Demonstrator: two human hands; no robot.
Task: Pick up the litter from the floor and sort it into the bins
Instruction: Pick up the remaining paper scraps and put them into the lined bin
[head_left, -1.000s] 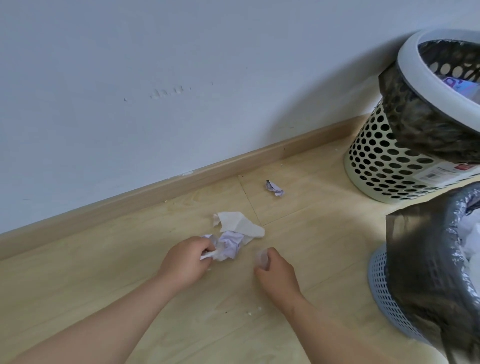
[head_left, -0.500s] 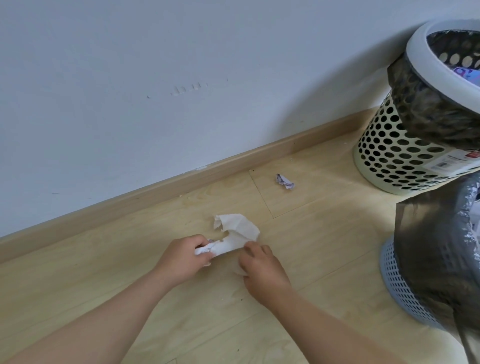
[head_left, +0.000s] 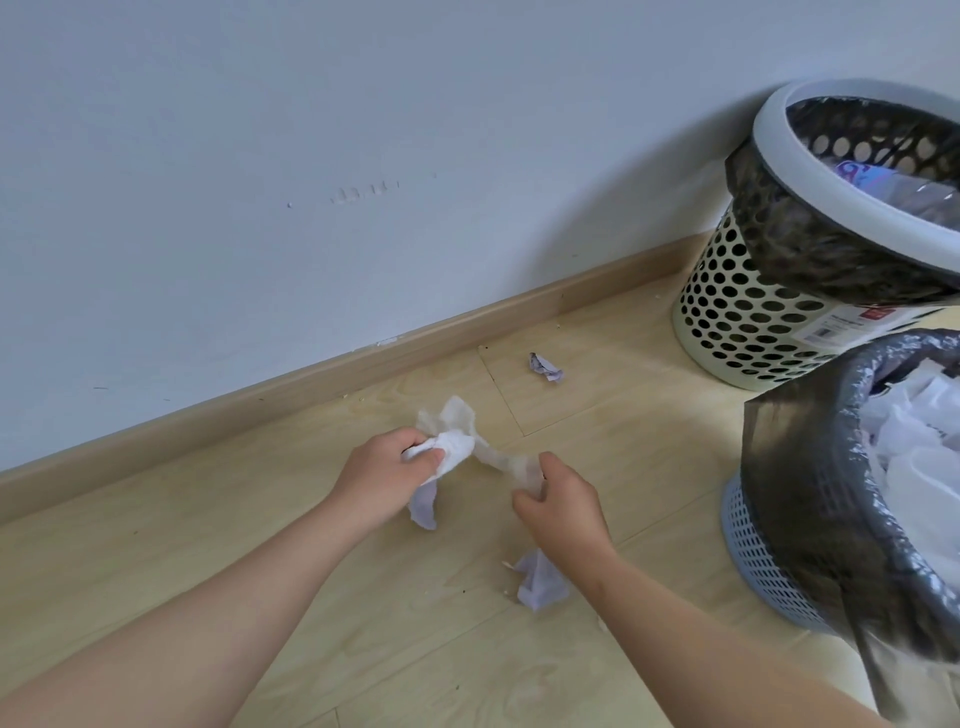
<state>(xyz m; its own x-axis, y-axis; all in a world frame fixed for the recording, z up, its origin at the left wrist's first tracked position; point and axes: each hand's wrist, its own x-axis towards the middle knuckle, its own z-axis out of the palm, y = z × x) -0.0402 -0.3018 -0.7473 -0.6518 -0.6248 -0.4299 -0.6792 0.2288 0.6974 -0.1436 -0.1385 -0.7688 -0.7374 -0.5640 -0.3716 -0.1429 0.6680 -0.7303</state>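
Observation:
My left hand (head_left: 387, 470) grips a bunch of white tissue (head_left: 452, 439) lifted off the wooden floor, with a pale purple scrap hanging below it. My right hand (head_left: 558, 496) pinches the other end of the same tissue, which stretches between the two hands. A crumpled purple-white paper (head_left: 540, 582) lies on the floor under my right wrist. A small crumpled wrapper (head_left: 544, 366) lies farther back near the baseboard. A cream perforated bin (head_left: 737, 322) with a grey rim stands at the back right. A blue mesh bin (head_left: 763, 561) lined with a dark bag and full of white paper stands nearer on the right.
A white wall and a wooden baseboard (head_left: 311, 379) run behind the litter. Small crumbs dot the light wood floor (head_left: 208, 519). The cream bin holds plastic wrappers.
Both hands have lifted the white tissue off the floor and pulled it out between them. A crumpled purple paper now lies on the floor under my right wrist.

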